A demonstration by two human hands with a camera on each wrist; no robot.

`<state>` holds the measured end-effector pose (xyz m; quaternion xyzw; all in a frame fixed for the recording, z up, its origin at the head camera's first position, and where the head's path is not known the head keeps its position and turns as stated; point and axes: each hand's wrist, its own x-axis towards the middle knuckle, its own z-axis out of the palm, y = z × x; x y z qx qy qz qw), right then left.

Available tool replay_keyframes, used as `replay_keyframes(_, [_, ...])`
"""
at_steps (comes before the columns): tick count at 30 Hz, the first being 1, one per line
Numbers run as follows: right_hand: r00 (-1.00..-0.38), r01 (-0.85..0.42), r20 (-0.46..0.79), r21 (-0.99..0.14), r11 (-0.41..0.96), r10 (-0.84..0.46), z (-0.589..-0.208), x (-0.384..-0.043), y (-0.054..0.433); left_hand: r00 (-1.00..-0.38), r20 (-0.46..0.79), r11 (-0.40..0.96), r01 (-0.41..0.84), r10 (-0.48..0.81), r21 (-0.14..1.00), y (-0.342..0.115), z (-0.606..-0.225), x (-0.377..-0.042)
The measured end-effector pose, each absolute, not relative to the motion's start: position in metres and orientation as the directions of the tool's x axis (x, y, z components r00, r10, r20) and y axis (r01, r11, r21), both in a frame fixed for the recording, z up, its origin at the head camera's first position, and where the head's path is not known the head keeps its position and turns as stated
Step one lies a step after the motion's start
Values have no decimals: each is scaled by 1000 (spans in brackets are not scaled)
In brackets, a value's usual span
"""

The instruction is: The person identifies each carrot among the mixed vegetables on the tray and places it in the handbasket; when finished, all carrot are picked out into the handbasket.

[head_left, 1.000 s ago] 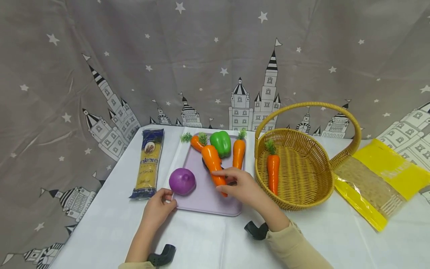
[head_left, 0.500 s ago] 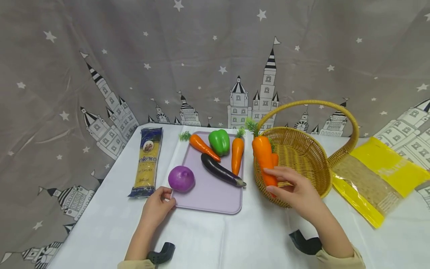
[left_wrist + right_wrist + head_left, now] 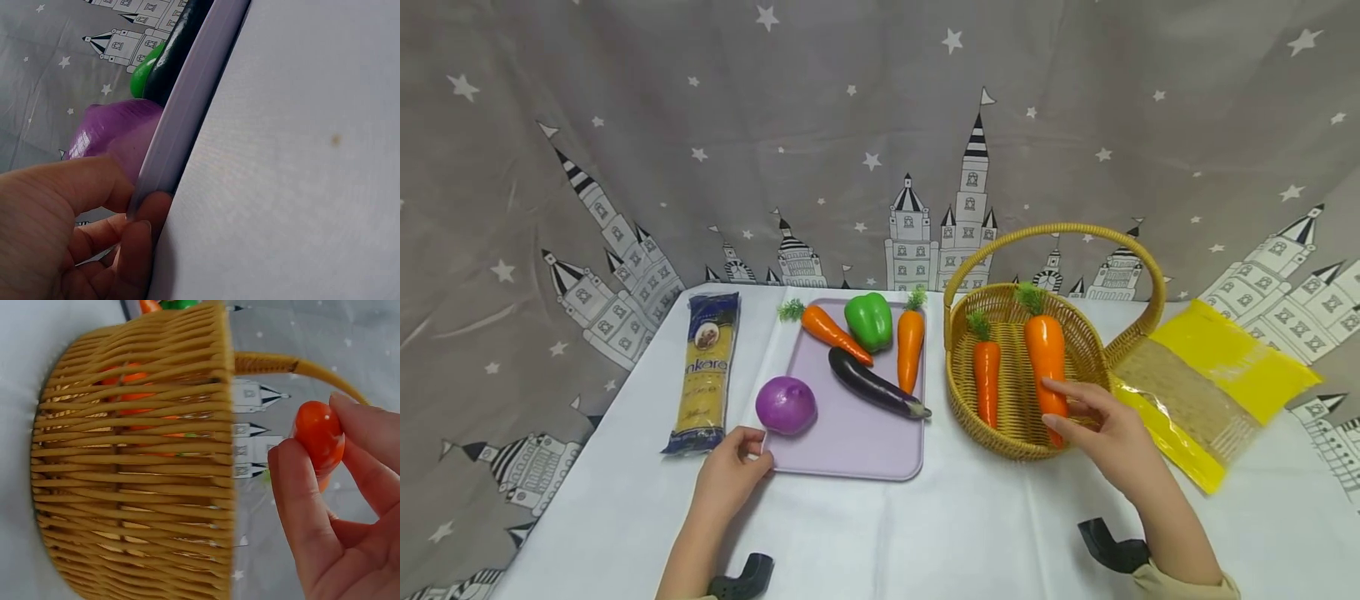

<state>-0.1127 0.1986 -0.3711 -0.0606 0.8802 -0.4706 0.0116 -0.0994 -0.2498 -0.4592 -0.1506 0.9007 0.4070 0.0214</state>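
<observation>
My right hand (image 3: 1108,429) pinches a large carrot (image 3: 1046,350) near its tip, above the wicker basket (image 3: 958,408). In the right wrist view that carrot (image 3: 317,434) shows beyond the basket's rim, between thumb and fingers. A smaller carrot (image 3: 987,379) lies inside the basket at the left. My left hand (image 3: 730,471) grips the near left corner of a lilac tray (image 3: 850,458); in the left wrist view the thumb and fingers pinch the tray's rim (image 3: 181,112). On the tray are a purple onion (image 3: 786,406), an eggplant (image 3: 876,385), a green bell pepper (image 3: 869,322) and two carrots.
A blue and yellow pasta packet (image 3: 706,371) lies left of the tray. To the basket's right lies a yellow packet (image 3: 1217,383) with a see-through window. The basket's tall handle (image 3: 1060,229) arches over it, and a grey printed curtain (image 3: 820,125) hangs behind the table.
The right hand has lifted the large carrot off the tray and carried it right, over the basket, uncovering the eggplant. The left hand has stayed at the tray corner.
</observation>
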Motion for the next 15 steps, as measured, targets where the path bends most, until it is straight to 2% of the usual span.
replay_keyframes(5, [-994, -27, -39, -813, 581, -99, -384, -129, 196, -952, -171, 606, -295, -254, 739, -250, -460, -98])
replay_keyframes(15, [-988, -42, -81, -680, 732, -132, -391, -156, 182, -948, -169, 613, -306, -271, 728, -250, -460, -98])
